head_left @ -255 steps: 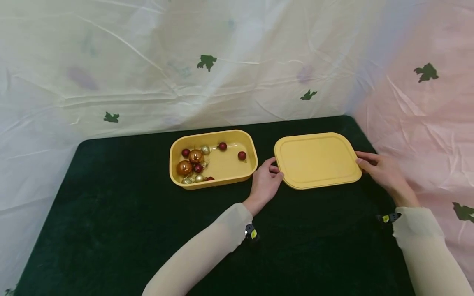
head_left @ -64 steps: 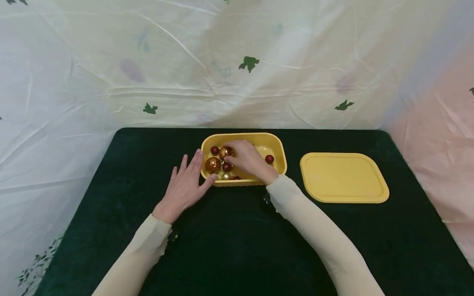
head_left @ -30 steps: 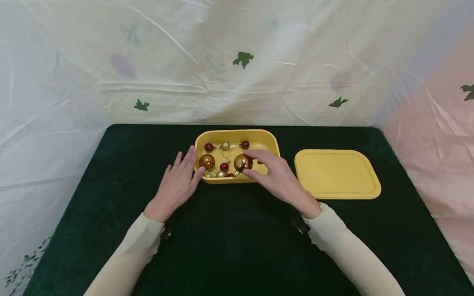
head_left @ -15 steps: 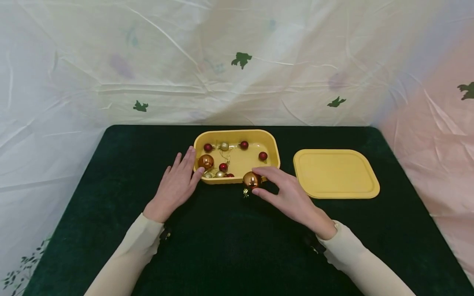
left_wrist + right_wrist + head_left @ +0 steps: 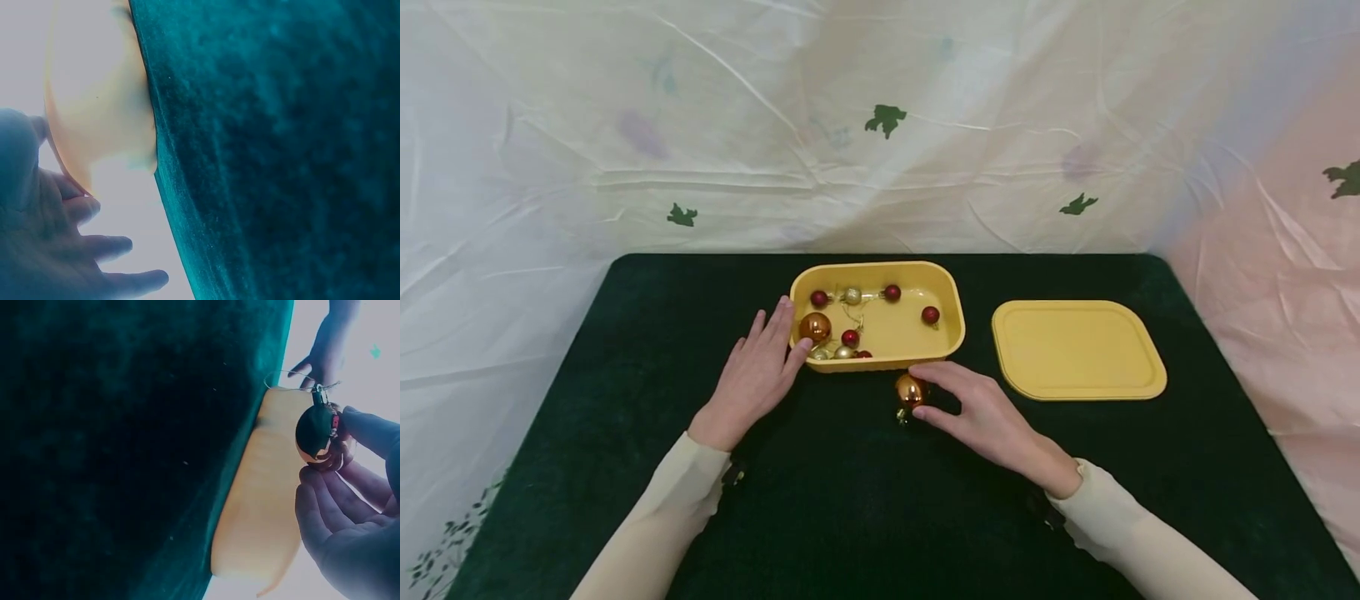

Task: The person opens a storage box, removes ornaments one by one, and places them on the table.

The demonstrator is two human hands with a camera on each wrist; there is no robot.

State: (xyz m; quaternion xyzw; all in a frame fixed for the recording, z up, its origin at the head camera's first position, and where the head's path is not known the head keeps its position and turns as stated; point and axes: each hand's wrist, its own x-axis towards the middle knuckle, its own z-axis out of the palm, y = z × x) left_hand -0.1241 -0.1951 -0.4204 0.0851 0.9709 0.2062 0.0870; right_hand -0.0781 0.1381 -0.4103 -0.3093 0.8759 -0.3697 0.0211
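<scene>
My right hand pinches a shiny copper Christmas bauble between thumb and fingers, just in front of the yellow box. In the right wrist view the bauble shows its metal cap and a thin hanging loop. With fingers spread, my left hand rests against the box's left end, thumb over the front rim. Inside the box lie another copper bauble, several small dark red baubles and a few small gold ones.
A yellow lid lies flat on the dark green table, right of the box. Pale fabric with green leaf shapes hangs behind the table, and pink fabric hangs on the right side.
Earlier both hands held the lid at its ends. Since then my right hand has reached into the box, lifted out one copper bauble and brought it over the front rim toward me.
</scene>
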